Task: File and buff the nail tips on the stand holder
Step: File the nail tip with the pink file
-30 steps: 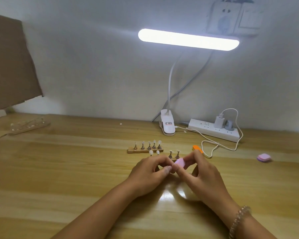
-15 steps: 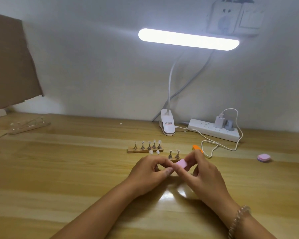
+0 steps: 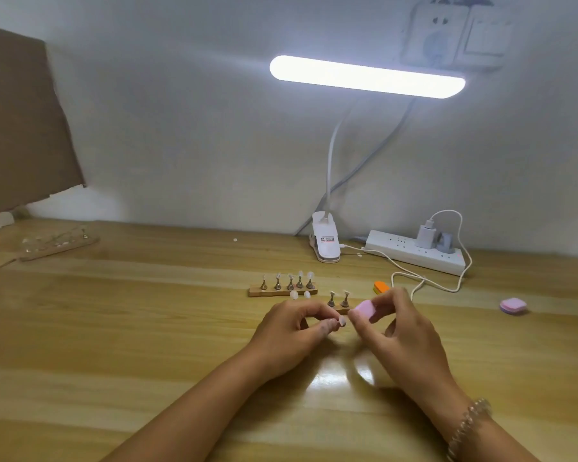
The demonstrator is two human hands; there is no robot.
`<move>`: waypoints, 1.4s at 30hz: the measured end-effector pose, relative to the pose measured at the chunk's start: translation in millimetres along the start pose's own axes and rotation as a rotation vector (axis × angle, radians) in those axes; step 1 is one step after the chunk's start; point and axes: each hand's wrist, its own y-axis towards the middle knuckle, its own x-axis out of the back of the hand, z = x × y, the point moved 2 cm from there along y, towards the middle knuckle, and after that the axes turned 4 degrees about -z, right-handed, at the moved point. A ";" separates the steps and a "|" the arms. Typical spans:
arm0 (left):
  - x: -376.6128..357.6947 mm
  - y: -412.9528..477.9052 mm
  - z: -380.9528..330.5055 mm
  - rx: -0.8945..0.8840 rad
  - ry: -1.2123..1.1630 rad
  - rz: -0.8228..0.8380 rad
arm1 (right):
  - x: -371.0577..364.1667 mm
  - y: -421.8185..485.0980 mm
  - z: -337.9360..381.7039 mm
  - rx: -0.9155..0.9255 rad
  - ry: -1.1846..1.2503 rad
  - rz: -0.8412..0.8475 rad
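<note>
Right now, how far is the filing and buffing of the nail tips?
Done: cannot tell, tips too small. In hand: the left hand pinches one nail tip; the right hand holds the pink buffer block beside it. Left, probably: five tips on the far stand holder, more on the near holder.

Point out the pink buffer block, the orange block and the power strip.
pink buffer block (image 3: 364, 310), head view, on its pink top face
orange block (image 3: 381, 286), head view, on its orange top
power strip (image 3: 394, 247), head view, on its white top, left of the charger
</note>
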 end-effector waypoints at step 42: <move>0.2 -0.1 1.4 0.054 -0.032 0.062 | -6.2 -7.4 7.3 0.136 -0.037 0.088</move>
